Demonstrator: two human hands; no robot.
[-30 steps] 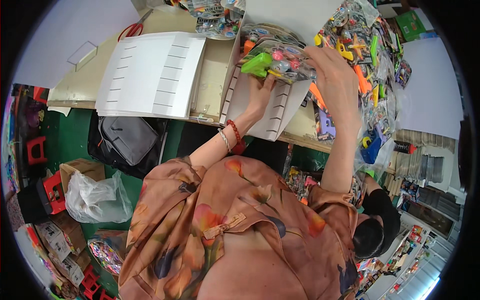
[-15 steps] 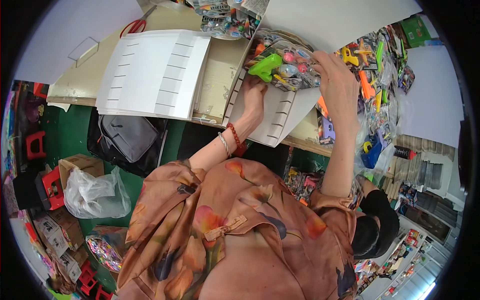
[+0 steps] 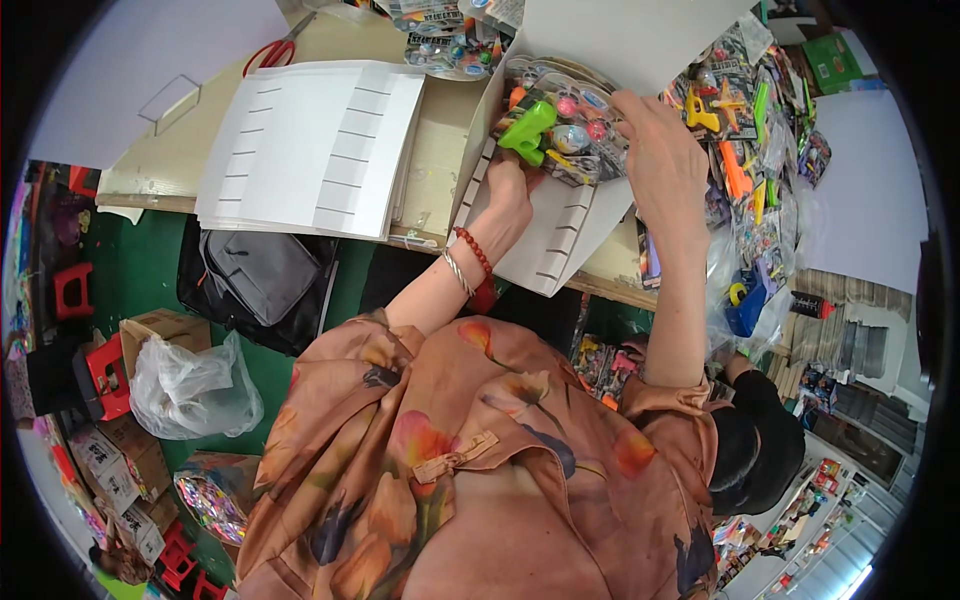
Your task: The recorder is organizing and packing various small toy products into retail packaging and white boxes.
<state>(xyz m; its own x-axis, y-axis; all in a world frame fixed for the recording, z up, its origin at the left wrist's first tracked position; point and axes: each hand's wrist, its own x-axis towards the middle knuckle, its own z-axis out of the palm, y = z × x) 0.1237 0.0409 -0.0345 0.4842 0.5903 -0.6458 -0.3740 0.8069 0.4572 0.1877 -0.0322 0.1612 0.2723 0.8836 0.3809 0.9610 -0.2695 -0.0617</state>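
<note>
A white cardboard box [image 3: 548, 262] with slotted front flaps stands at the table edge. Inside it, carded toy packs are stacked, and the front toy pack [image 3: 570, 138] shows a bright green toy gun [image 3: 527, 130] and round capsules under clear plastic. My left hand [image 3: 512, 195], with a red bead bracelet and a silver bangle on its wrist, reaches in and grips the pack's lower left edge; its fingertips are hidden beneath it. With bent fingers, my right hand [image 3: 662, 150] holds the right edge of the same pack.
A stack of flat white slotted card sheets [image 3: 310, 145] lies left, with red-handled scissors [image 3: 270, 55] behind. Loose toy packs [image 3: 740, 130] pile up on the right. A dark backpack [image 3: 260, 275] and a plastic bag [image 3: 190, 385] are below left. Another person [image 3: 755, 450] is at lower right.
The front toy pack has tipped slightly and settled deeper in the box. My right hand has shifted a little left and up; my left hand stays under the pack's left side.
</note>
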